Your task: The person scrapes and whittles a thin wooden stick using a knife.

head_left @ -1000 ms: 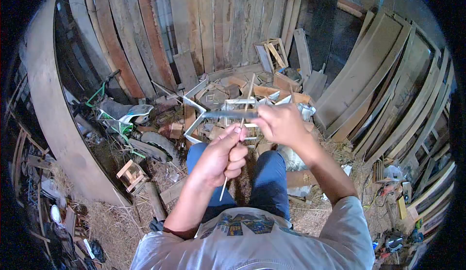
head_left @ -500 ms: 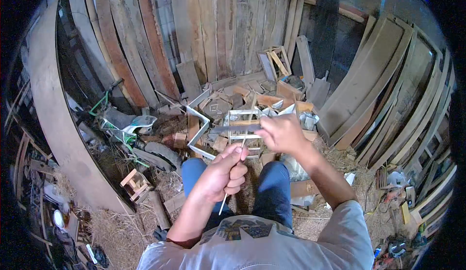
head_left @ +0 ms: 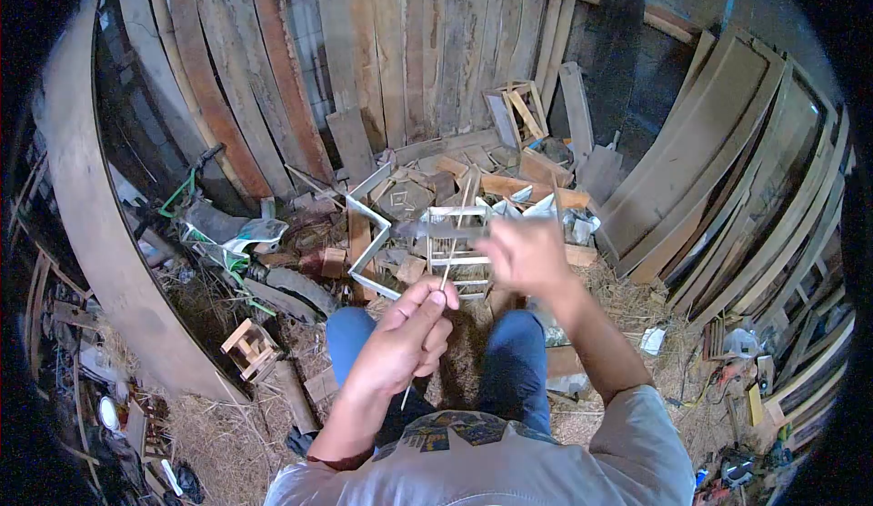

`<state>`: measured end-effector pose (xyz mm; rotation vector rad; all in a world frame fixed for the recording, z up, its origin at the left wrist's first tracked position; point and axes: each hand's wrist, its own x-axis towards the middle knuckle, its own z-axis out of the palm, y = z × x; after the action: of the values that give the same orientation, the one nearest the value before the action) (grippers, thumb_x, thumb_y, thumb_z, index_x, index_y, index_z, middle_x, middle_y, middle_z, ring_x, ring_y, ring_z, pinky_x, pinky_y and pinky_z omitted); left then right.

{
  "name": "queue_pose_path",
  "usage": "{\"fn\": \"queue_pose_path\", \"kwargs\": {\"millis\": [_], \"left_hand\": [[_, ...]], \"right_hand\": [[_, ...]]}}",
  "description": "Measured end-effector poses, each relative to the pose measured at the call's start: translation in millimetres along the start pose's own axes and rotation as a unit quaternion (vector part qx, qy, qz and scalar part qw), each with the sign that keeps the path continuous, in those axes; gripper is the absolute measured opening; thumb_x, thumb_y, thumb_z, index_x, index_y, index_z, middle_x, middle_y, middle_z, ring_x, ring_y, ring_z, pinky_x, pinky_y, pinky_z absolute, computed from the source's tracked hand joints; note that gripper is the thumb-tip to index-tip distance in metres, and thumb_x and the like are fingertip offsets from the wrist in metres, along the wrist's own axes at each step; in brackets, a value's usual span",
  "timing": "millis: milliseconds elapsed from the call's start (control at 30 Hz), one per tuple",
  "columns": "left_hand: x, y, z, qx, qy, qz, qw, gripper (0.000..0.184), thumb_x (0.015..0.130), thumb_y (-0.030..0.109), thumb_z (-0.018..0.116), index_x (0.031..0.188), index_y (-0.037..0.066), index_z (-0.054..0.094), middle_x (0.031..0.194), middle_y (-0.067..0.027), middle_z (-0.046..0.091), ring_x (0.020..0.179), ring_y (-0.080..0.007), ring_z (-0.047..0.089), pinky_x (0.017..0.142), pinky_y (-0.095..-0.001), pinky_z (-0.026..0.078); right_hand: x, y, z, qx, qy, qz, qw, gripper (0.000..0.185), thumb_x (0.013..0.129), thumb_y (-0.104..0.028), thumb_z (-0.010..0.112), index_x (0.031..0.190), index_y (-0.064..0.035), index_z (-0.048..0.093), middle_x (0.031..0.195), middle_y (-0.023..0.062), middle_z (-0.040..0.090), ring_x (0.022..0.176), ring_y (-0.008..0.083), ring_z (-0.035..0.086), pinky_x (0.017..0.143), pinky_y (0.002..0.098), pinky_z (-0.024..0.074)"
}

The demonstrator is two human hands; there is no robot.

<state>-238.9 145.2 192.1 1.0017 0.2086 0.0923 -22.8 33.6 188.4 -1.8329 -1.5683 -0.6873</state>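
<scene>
Low in the middle, my left hand (head_left: pixel 411 338) is closed around a thin, pale wooden stick (head_left: pixel 447 270). The stick slants up and away from the thumb, and its lower end sticks out below the fist. To the right, my right hand (head_left: pixel 529 259) is smeared by motion but closed on a knife. The dark knife blade (head_left: pixel 438 230) points left and lies across the upper part of the stick in the view; whether it touches is unclear. Behind both hands lies a white slatted wooden frame (head_left: pixel 464 259).
An angled white frame piece (head_left: pixel 371 242) lies left of the slats. Wood scraps (head_left: pixel 496 183) are heaped behind. A green-framed bike-like object (head_left: pixel 227 233) and a small wooden stool (head_left: pixel 251 350) stand left. Panels (head_left: pixel 696 151) lean at right, and a large board (head_left: pixel 100 188) stands at left.
My left hand has shifted slightly down and left with the stick, whose far part now shows longer. The knife in my right hand has moved a little and is more blurred.
</scene>
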Motion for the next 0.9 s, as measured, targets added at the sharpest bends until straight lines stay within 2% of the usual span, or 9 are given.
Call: {"fn": "queue_pose_path", "kwargs": {"millis": [100, 167, 267, 433, 500, 633, 700, 767, 900], "left_hand": [[7.6, -5.6, 0.1, 0.027, 0.035, 0.018, 0.999, 0.020, 0.110, 0.033, 0.045, 0.106, 0.015, 0.052, 0.057, 0.0096, 0.026, 0.041, -0.0030, 0.020, 0.037, -0.0229, 0.015], [6.2, -2.7, 0.9, 0.063, 0.034, 0.022, 0.997, 0.021, 0.111, 0.033, 0.045, 0.105, 0.015, 0.052, 0.057, 0.0099, 0.027, 0.041, -0.0026, 0.021, 0.037, -0.0229, 0.016], [7.8, -4.6, -3.1, 0.053, 0.039, 0.012, 0.998, 0.020, 0.111, 0.032, 0.044, 0.105, 0.014, 0.052, 0.057, 0.0100, 0.028, 0.041, -0.0024, 0.021, 0.037, -0.0228, 0.016], [19.8, -1.8, -4.5, 0.080, 0.032, 0.005, 0.996, 0.018, 0.112, 0.024, 0.040, 0.106, 0.011, 0.051, 0.058, 0.0098, 0.030, 0.043, -0.0017, 0.023, 0.038, -0.0234, 0.016], [26.6, -10.4, -12.7, 0.093, 0.045, 0.036, 0.994, 0.017, 0.112, 0.022, 0.041, 0.104, 0.010, 0.051, 0.061, 0.0100, 0.031, 0.046, -0.0012, 0.025, 0.041, -0.0228, 0.017], [40.6, -26.1, -29.3, 0.193, 0.081, 0.110, 0.972, 0.015, 0.110, 0.015, 0.043, 0.102, 0.009, 0.053, 0.068, 0.0099, 0.033, 0.058, 0.0000, 0.029, 0.051, -0.0212, 0.022], [41.8, -27.2, -27.0, 0.193, 0.087, 0.096, 0.973, 0.013, 0.110, 0.013, 0.044, 0.103, 0.008, 0.054, 0.070, 0.0099, 0.035, 0.061, -0.0002, 0.030, 0.052, -0.0211, 0.024], [44.1, -32.7, -25.0, 0.222, 0.069, 0.137, 0.963, 0.016, 0.111, 0.021, 0.044, 0.104, 0.011, 0.054, 0.065, 0.0110, 0.035, 0.051, -0.0001, 0.028, 0.045, -0.0217, 0.020], [39.7, -36.3, -17.4, 0.247, 0.057, 0.153, 0.955, 0.015, 0.111, 0.020, 0.044, 0.104, 0.011, 0.054, 0.064, 0.0107, 0.036, 0.051, 0.0003, 0.030, 0.044, -0.0213, 0.020]], "right_hand": [[6.0, 11.6, 8.1, -0.032, 0.032, 0.003, 0.999, 0.030, 0.090, -0.036, 0.071, 0.079, -0.0116, 0.059, 0.059, 0.0083, 0.060, 0.051, 0.0299, 0.063, 0.046, 0.0416, 0.0484], [7.6, 0.5, 5.6, -0.030, 0.003, -0.089, 0.996, 0.029, 0.090, -0.035, 0.071, 0.078, -0.0114, 0.058, 0.060, 0.0099, 0.061, 0.053, 0.0301, 0.064, 0.046, 0.0424, 0.0484], [7.2, 46.0, 22.1, -0.050, 0.036, 0.043, 0.997, 0.037, 0.089, -0.040, 0.072, 0.075, -0.0120, 0.053, 0.058, 0.0102, 0.056, 0.050, 0.0295, 0.061, 0.046, 0.0422, 0.0471], [7.4, 37.3, 19.6, -0.017, 0.047, -0.090, 0.995, 0.036, 0.099, -0.034, 0.061, 0.075, -0.0065, 0.057, 0.053, 0.0119, 0.053, 0.048, 0.0326, 0.058, 0.046, 0.0426, 0.0436], [7.6, 78.6, 28.4, -0.097, -0.017, 0.180, 0.979, 0.031, 0.098, -0.035, 0.064, 0.085, -0.0067, 0.064, 0.062, 0.0130, 0.061, 0.053, 0.0365, 0.061, 0.049, 0.0456, 0.0475], [-12.0, 69.6, 36.6, 0.183, 0.127, 0.206, 0.953, 0.025, 0.101, -0.027, 0.060, 0.091, -0.0048, 0.065, 0.062, 0.0129, 0.057, 0.050, 0.0283, 0.054, 0.052, 0.0382, 0.0447], [-19.3, 43.6, 31.8, 0.235, 0.021, 0.228, 0.945, 0.022, 0.098, -0.024, 0.063, 0.091, -0.0036, 0.064, 0.066, 0.0139, 0.057, 0.054, 0.0281, 0.055, 0.053, 0.0391, 0.0445], [-20.6, 30.5, 36.8, 0.187, 0.053, 0.057, 0.979, 0.027, 0.096, -0.025, 0.065, 0.080, -0.0048, 0.057, 0.060, 0.0088, 0.050, 0.051, 0.0255, 0.053, 0.051, 0.0390, 0.0413], [-23.8, 25.5, 24.2, 0.105, 0.025, -0.014, 0.994, 0.028, 0.089, -0.028, 0.071, 0.078, -0.0064, 0.057, 0.062, 0.0133, 0.053, 0.054, 0.0344, 0.057, 0.051, 0.0430, 0.0437]]}}
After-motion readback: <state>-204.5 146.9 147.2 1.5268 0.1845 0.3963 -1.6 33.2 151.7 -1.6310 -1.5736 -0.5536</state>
